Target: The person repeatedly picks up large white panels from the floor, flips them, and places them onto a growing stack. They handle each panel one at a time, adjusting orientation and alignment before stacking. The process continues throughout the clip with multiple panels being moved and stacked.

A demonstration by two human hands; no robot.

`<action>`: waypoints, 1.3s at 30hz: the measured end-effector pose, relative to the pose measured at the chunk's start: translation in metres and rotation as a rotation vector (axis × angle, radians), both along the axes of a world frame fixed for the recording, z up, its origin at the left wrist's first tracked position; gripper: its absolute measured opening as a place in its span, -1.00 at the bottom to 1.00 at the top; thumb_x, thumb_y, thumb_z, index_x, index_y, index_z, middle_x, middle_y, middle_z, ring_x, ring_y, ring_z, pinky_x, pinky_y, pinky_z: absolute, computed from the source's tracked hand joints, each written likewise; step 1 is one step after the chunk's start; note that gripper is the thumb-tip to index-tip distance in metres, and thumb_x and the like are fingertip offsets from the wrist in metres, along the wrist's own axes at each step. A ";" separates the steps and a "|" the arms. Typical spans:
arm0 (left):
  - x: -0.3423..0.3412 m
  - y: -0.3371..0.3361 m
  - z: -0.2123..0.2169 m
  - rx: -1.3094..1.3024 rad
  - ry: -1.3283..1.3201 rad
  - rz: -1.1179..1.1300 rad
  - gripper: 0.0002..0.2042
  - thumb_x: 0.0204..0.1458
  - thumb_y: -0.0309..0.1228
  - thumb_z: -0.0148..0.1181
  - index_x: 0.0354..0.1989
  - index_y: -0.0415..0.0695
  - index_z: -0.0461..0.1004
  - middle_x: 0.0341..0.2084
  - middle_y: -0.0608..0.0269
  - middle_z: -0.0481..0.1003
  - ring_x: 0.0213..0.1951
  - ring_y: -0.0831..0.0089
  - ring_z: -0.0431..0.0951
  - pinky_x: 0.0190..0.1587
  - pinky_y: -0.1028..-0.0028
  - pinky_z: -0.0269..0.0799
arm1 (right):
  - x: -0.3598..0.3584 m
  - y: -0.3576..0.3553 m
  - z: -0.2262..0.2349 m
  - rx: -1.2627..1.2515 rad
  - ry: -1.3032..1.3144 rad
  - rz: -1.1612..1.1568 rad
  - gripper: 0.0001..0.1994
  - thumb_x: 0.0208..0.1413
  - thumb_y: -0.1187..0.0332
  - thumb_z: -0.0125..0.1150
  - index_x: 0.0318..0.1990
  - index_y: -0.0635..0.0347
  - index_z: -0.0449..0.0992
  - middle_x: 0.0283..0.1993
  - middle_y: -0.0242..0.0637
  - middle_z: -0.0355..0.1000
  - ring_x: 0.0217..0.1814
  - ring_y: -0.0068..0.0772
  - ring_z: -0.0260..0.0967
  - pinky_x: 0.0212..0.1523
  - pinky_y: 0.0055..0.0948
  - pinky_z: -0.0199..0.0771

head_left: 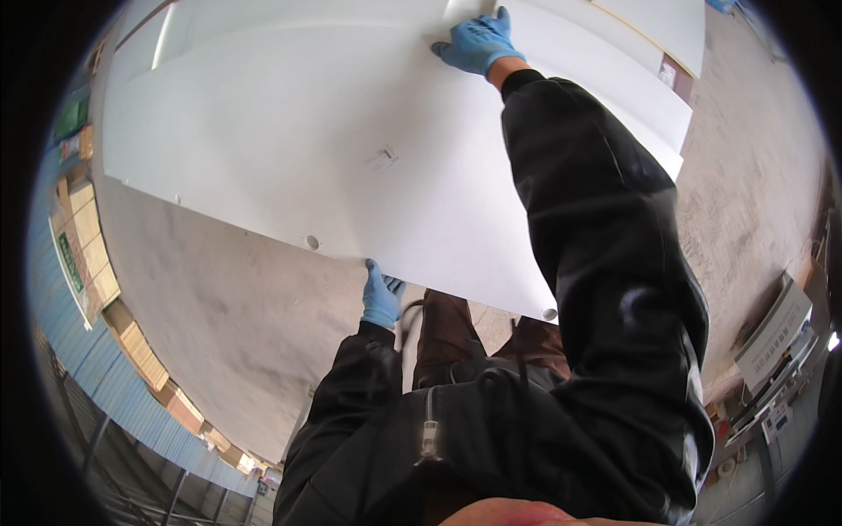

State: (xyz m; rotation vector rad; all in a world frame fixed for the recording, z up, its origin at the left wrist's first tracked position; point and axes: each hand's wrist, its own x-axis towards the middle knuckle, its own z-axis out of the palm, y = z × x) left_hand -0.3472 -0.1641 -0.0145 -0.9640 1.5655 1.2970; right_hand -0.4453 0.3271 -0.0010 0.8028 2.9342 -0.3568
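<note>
A large white board (351,149) with small round holes near its near edge fills the upper middle of the view. My left hand (381,296), in a blue glove, grips the board's near edge from below. My right hand (478,44), also in a blue glove, reaches across the board and holds its far edge. Both arms wear black sleeves. More white boards (649,53) lie stacked under it at the upper right.
Bare concrete floor (219,316) spreads below and to the right of the boards. Stacked cardboard boxes (88,237) and a blue wall stand along the left. A workbench with white panels and small items (776,351) is at the right edge.
</note>
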 end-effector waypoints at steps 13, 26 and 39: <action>-0.003 0.005 -0.002 0.002 0.029 0.033 -0.21 0.19 0.32 -0.04 0.36 -0.11 0.26 0.30 0.10 0.33 0.34 0.23 0.29 0.42 0.25 0.14 | 0.005 -0.009 0.025 -0.029 -0.135 -0.058 -0.53 0.20 -0.11 0.09 -0.03 0.03 0.67 -0.04 -0.19 0.61 0.26 -0.14 0.40 0.50 0.22 -0.24; 0.057 0.104 0.054 -0.584 1.079 -1.012 -0.37 0.24 -0.09 0.12 0.31 -0.34 0.25 0.25 -0.31 0.26 0.30 -0.10 0.26 0.31 0.13 0.23 | 0.382 -0.018 0.006 0.221 0.512 -1.026 -0.39 0.07 -0.02 0.29 0.16 0.22 0.42 0.34 -0.04 0.29 0.45 0.10 0.10 0.38 0.10 0.02; 0.184 0.369 -0.011 -0.261 1.681 -1.779 -0.23 0.23 0.00 0.06 0.46 -0.28 0.02 0.48 -0.25 -0.08 0.51 -0.18 -0.19 0.44 -0.17 -0.35 | 0.443 -0.006 -0.037 -0.613 0.878 -1.223 -0.62 0.09 0.27 0.24 0.04 0.25 0.50 0.07 0.02 0.50 0.11 0.08 0.45 0.15 -0.14 0.44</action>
